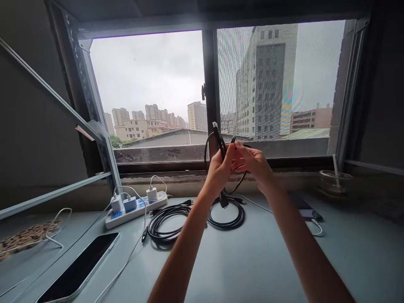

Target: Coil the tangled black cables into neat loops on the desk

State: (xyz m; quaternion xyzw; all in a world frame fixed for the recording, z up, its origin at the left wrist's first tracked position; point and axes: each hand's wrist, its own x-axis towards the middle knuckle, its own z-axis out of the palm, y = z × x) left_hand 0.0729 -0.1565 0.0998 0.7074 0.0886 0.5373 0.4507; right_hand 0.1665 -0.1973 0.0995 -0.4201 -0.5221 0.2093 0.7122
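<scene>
Both my hands are raised in front of the window, holding a looped black cable (217, 141). My left hand (221, 168) is closed round the loop, with one plug end sticking up above its fingers. My right hand (252, 164) pinches the same cable from the right side. Another plug end hangs down below my left hand, just above a coiled black cable (226, 215) lying on the grey desk (246, 261). A second black coil (166, 225) lies to its left.
A white power strip (135, 207) with several white chargers sits at the back left, white cords trailing from it. A dark phone (78, 267) lies face up at front left. Another phone (306, 208) with a white cord lies at right, a glass cup (334, 182) behind it.
</scene>
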